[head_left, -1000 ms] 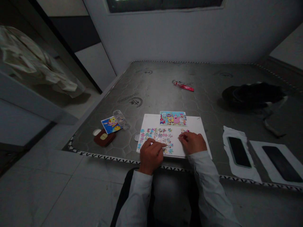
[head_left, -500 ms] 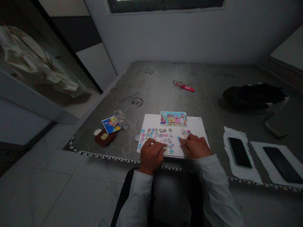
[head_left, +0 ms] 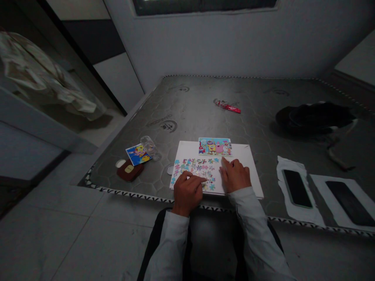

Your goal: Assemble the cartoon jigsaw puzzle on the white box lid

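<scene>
On a white board (head_left: 243,156) lie loose jigsaw puzzle pieces (head_left: 199,168) in rough rows, mostly light blue and pink. My left hand (head_left: 189,191) rests at the board's front edge, its index finger stretched over the lower pieces and the other fingers bent. Nothing shows in its grasp. My right hand (head_left: 237,176) lies on the board to the right of the rows, index finger and thumb apart. Just left of its index fingertip is a light blue puzzle piece (head_left: 216,160), at the end of the top row. A cartoon picture card (head_left: 215,147) lies along the board's back edge.
Left of the board are a blue-yellow picture card (head_left: 137,154), a clear plastic container (head_left: 150,148) and a brown case (head_left: 129,171). A red wrapper (head_left: 228,107) lies farther back. To the right are two phones (head_left: 297,188) on white sheets and a dark bag (head_left: 316,117).
My right hand has moved left and slightly away from me. The light blue piece at its fingertips has shifted to the end of the top row. My left hand has stayed put.
</scene>
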A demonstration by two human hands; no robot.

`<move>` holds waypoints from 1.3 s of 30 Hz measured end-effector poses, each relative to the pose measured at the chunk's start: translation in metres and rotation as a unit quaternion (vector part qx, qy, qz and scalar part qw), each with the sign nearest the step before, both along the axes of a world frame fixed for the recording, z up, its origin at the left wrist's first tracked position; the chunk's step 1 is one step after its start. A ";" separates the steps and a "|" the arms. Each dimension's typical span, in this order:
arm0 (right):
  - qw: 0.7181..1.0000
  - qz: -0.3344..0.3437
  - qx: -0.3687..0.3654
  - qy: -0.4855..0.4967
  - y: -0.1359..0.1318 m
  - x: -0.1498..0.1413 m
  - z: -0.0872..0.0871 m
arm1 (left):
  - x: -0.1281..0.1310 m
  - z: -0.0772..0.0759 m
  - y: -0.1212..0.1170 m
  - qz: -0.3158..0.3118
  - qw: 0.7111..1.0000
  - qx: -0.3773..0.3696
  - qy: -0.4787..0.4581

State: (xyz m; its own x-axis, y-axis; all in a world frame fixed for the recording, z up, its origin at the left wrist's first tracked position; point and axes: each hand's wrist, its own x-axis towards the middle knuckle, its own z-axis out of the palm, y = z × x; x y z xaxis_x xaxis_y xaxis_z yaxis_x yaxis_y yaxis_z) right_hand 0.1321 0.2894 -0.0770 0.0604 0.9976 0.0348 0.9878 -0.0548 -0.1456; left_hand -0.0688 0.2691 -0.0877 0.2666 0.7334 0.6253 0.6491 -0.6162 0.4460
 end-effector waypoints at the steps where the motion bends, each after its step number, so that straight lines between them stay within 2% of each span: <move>1: 1.000 -0.019 0.010 0.007 0.001 0.003 0.000 | 0.000 0.000 0.000 -0.001 1.000 0.000 0.000; 5: 0.997 -0.068 0.032 0.027 0.003 0.015 -0.002 | 0.002 -0.002 0.000 0.000 1.000 -0.004 0.003; 15: 0.990 -0.090 0.094 0.048 0.002 0.017 -0.005 | 0.002 0.000 0.000 0.000 1.000 0.005 -0.005; 21: 0.981 -0.134 0.130 0.051 0.001 0.024 -0.002 | 0.001 -0.001 0.000 -0.005 1.000 0.007 -0.013; 27: 0.985 -0.093 0.055 0.136 0.005 0.018 -0.005 | 0.002 0.001 0.000 -0.005 1.000 -0.001 -0.011; 34: 0.995 -0.082 0.043 0.047 0.004 0.005 0.000 | 0.002 0.001 0.000 -0.005 1.000 0.002 -0.011; 36: 0.998 -0.043 0.022 0.030 0.003 0.009 0.006 | 0.002 0.000 0.000 -0.002 1.000 0.003 -0.006; 39: 0.998 0.060 -0.032 -0.005 0.002 0.015 0.013 | 0.001 0.000 0.000 0.004 1.000 0.004 0.002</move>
State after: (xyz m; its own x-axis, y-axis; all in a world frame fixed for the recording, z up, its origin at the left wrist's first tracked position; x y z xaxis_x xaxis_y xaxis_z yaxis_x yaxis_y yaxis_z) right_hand 0.1469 0.2913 -0.0638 -0.0593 0.9978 -0.0285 0.9893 0.0550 -0.1353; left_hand -0.0680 0.2694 -0.0877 0.2643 0.7297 0.6306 0.6556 -0.6155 0.4375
